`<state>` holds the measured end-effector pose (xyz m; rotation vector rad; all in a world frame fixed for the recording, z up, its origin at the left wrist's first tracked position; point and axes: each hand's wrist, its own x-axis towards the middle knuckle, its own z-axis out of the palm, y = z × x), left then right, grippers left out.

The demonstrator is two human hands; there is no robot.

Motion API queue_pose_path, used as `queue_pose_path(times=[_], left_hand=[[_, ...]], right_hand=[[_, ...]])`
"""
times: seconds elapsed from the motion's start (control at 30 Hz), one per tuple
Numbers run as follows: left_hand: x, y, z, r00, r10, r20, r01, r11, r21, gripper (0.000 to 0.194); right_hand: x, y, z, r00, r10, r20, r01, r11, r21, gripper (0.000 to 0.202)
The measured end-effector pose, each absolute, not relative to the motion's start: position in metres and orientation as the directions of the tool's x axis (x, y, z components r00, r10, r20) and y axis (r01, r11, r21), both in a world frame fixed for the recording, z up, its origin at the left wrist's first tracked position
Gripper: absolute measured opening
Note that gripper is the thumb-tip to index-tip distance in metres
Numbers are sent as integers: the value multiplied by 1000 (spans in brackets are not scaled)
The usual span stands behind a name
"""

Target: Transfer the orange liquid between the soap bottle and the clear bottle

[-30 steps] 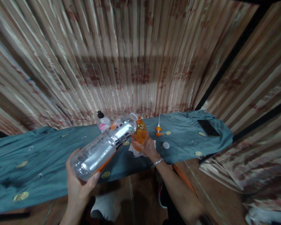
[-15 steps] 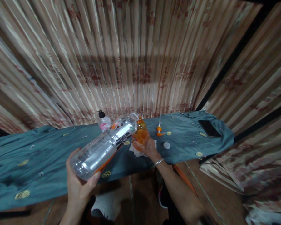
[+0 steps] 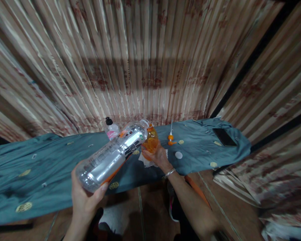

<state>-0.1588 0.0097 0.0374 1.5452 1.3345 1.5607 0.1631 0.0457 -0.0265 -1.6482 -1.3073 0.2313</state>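
My left hand [image 3: 86, 197] is wrapped round the base of a large clear bottle [image 3: 112, 155] with a silver label. The bottle is tilted, its mouth up and to the right, at the mouth of an orange translucent bottle [image 3: 151, 139]. Fingers of my right hand [image 3: 159, 156] close round that orange bottle, above a crumpled white tissue [image 3: 146, 163]. An orange and white pump top [image 3: 171, 137] with a thin tube lies right of it. A round white cap [image 3: 179, 155] is nearby. Whether liquid passes between the two mouths is too small to tell.
Behind the large bottle stands a clear bottle with a black top [image 3: 112, 129]. A dark phone [image 3: 224, 137] lies at the right of the green cloth-covered table [image 3: 57, 167]. Patterned curtains [image 3: 150, 67] hang behind, with dark poles [image 3: 240, 75] at the right.
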Motion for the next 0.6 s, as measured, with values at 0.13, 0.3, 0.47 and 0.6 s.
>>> queue_pose_path(times=[0.13, 0.3, 0.47, 0.6], left_hand=[[-159, 12, 39, -221, 905, 365, 239, -312, 920, 105], [-159, 10, 45, -181, 930, 320, 212, -281, 936, 109], [-148, 6, 52, -239, 925, 295, 183, -255, 949, 114], [-148, 7, 50, -274, 909, 314, 195, -268, 944, 111]], right_hand=[[161, 45, -21, 427, 851, 306, 582, 0, -813, 59], [162, 46, -22, 429, 849, 307, 576, 4, -817, 59], [164, 47, -25, 434, 846, 309, 581, 0, -814, 63], [165, 47, -27, 424, 845, 326, 588, 17, -809, 63]])
